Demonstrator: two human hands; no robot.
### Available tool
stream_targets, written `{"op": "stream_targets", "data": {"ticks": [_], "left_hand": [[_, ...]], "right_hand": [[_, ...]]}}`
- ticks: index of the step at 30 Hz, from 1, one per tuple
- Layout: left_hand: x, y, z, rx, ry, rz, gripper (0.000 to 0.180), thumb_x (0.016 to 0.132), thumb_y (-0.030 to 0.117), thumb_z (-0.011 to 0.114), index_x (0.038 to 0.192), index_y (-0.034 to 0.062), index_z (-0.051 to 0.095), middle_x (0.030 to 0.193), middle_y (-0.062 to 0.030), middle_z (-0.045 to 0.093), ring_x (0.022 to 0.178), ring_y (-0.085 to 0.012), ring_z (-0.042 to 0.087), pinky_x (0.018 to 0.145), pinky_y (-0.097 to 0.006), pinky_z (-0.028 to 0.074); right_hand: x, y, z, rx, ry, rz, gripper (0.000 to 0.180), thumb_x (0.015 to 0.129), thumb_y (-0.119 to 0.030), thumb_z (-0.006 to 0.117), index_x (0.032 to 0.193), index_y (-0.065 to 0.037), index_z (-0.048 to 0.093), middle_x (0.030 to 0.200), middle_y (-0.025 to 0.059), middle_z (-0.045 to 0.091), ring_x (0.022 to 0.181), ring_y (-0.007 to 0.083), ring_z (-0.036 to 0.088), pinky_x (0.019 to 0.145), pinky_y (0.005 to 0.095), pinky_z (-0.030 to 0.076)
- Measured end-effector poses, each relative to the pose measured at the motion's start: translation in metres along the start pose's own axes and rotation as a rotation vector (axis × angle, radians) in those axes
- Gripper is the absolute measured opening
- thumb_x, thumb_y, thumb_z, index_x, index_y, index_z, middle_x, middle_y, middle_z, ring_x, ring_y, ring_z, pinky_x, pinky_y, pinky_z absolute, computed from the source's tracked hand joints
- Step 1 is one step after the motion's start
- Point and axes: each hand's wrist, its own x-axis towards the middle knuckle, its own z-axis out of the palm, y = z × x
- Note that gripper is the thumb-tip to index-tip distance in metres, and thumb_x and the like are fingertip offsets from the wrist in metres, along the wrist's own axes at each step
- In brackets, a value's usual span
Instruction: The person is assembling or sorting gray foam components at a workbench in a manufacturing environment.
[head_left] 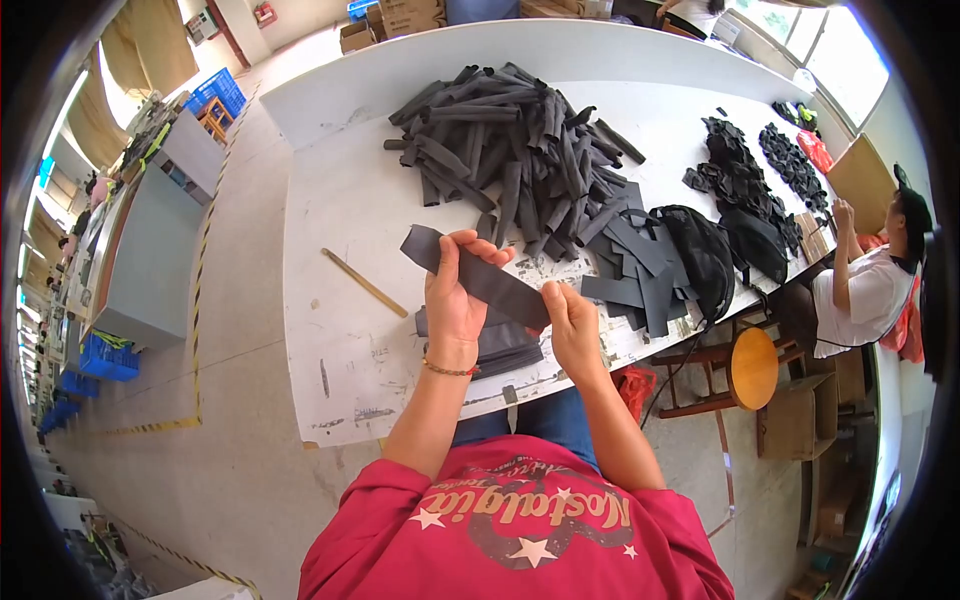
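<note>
A dark grey fabric strip [492,283] is stretched at a slant between my hands, above the near part of the white table. My left hand [455,300] grips it near its upper left end, thumb on top and fingers curled behind. At the lower right end, my right hand [573,325] pinches the strip between thumb and fingers. Beneath my hands lies a stack of flat dark strips [507,350], partly hidden by the held one. Beyond them rises a large heap of dark fabric tubes [500,130].
A thin wooden stick [363,283] rests left on the white table [335,215]. Loose flat strips [645,265] and black bags [698,255] lie right, with piles of dark pieces [735,165] beyond. A co-worker [870,290] sits far right; a wooden stool [752,368] stands nearer.
</note>
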Motion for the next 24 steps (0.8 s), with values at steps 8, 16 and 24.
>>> {"op": "stream_targets", "data": {"ticks": [8, 16, 24], "left_hand": [[0.002, -0.008, -0.010, -0.152, -0.008, -0.038, 0.036, 0.100, 0.036, 0.049, 0.105, 0.0019, 0.060, 0.088, -0.0105, 0.066, 0.085, -0.0242, 0.066, 0.099, -0.047, 0.047], [0.008, -0.006, -0.026, -0.231, 0.100, -0.019, 0.038, 0.100, 0.035, 0.048, 0.115, 0.0007, 0.054, 0.097, -0.0129, 0.065, 0.094, -0.0252, 0.063, 0.104, -0.047, 0.045], [0.002, 0.008, -0.036, -0.187, 0.191, 0.094, 0.035, 0.102, 0.033, 0.046, 0.113, 0.0001, 0.053, 0.094, -0.0124, 0.063, 0.092, -0.0258, 0.062, 0.103, -0.047, 0.046]], "right_hand": [[0.000, 0.008, 0.001, 0.105, -0.023, 0.025, 0.013, 0.091, -0.009, 0.067, 0.092, 0.003, 0.063, 0.081, 0.0038, 0.065, 0.065, 0.0092, 0.059, 0.057, 0.0234, 0.048], [0.017, 0.013, -0.002, 0.393, -0.169, 0.113, 0.018, 0.092, -0.009, 0.065, 0.105, 0.003, 0.062, 0.092, 0.0062, 0.066, 0.075, 0.0124, 0.062, 0.067, 0.0256, 0.052], [0.010, -0.005, 0.023, 0.333, -0.160, 0.240, 0.027, 0.089, -0.005, 0.065, 0.113, 0.004, 0.057, 0.089, 0.0076, 0.066, 0.076, 0.0143, 0.064, 0.070, 0.0268, 0.053]]}}
